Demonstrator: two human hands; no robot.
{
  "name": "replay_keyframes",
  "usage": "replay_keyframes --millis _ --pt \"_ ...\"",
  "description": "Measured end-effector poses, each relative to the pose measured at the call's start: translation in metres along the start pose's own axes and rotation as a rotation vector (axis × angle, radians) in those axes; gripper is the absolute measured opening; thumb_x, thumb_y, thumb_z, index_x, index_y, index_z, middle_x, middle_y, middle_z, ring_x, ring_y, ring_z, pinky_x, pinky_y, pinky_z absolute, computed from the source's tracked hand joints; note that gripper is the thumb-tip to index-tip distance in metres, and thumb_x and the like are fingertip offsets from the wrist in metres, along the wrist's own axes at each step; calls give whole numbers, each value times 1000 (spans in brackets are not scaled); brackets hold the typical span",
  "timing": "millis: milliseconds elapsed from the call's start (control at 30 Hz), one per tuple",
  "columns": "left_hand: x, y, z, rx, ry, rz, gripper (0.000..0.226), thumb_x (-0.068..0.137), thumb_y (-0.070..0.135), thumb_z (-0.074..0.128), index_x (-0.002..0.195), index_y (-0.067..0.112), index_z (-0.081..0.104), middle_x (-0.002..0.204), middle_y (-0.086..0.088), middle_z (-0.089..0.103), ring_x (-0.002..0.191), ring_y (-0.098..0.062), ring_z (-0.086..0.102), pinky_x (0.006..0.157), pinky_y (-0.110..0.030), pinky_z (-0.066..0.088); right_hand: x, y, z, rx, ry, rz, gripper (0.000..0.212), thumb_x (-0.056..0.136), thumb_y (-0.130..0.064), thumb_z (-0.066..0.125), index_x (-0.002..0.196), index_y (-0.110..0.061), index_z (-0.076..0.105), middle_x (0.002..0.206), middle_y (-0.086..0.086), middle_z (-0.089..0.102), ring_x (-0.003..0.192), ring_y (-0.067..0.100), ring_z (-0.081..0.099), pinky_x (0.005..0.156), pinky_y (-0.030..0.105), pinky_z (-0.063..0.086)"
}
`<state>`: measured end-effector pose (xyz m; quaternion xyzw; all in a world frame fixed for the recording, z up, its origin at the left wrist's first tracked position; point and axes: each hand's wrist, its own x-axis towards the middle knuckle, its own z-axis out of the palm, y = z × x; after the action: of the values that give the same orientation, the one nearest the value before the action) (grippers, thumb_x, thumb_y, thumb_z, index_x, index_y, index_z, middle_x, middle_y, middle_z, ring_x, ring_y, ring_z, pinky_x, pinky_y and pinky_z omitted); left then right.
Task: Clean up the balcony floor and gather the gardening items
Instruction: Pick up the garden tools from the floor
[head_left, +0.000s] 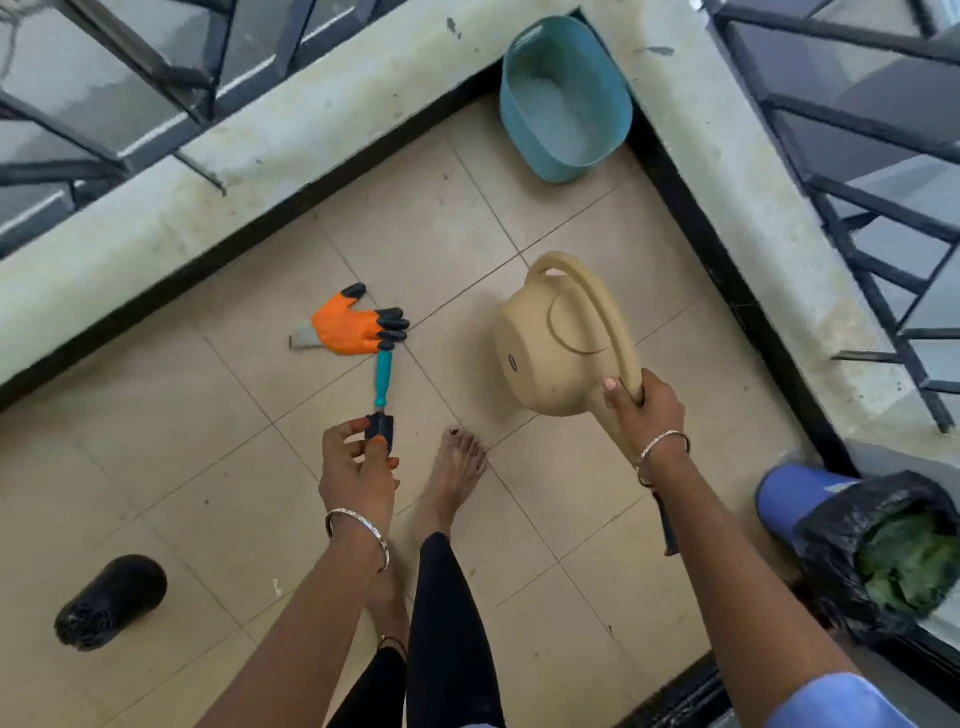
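Note:
My right hand (644, 410) grips the long curved handle of a beige watering can (550, 343), which hangs tilted above the tiled floor. My left hand (358, 467) pinches the dark blade end of a small trowel with a teal handle (383, 376); the handle points away from me toward an orange glove with black fingertips (353, 325). The glove lies flat on the tiles, its grey cuff to the left, and its fingertips overlap the far end of the trowel's handle.
A teal plastic tub (563, 101) stands in the far corner by the low concrete wall (260, 156). A black roll of bags (111, 603) lies at lower left. A blue bin lined with a black bag (872, 545) holding green waste sits at right. My bare feet (457, 467) stand mid-floor.

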<state>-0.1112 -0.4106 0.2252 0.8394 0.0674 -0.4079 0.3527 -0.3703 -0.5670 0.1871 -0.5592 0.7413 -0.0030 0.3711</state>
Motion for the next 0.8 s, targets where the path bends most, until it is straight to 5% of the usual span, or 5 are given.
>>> replay_keyframes --millis 133,300,500,667,800 --pt "0 36 34 -20 0 9 18 98 8 53 111 20 56 95 -9 61 70 -18 62 62 -34 53 35 -5 -21 197 103 136 24 96 -23 61 87 -1 58 76 9 59 74 27 51 62 29 33" --pt "6 82 87 -45 -53 56 19 97 5 52 109 19 56 99 -14 62 69 -19 64 56 -30 49 88 -8 -54 259 122 142 13 97 -15 59 95 -2 59 70 -6 52 63 9 49 57 24 36" --pt "15 115 140 -20 -134 129 21 96 5 51 104 24 56 93 -9 62 71 -22 63 53 -28 47 164 -5 -84 245 157 85 23 94 -22 62 103 -1 62 92 20 63 84 30 57 74 38 45" --pt "23 132 177 20 -153 130 20 99 5 48 110 20 57 91 -6 63 74 -20 64 63 -33 52 223 -3 -103 168 156 25 35 90 -31 61 107 0 62 93 20 61 83 30 55 72 37 44" --pt "31 137 212 87 -156 100 22 100 4 45 112 20 56 93 -7 64 76 -20 64 67 -36 53 264 0 -112 49 109 16 25 94 -26 61 104 -3 61 87 13 56 81 25 50 69 30 34"
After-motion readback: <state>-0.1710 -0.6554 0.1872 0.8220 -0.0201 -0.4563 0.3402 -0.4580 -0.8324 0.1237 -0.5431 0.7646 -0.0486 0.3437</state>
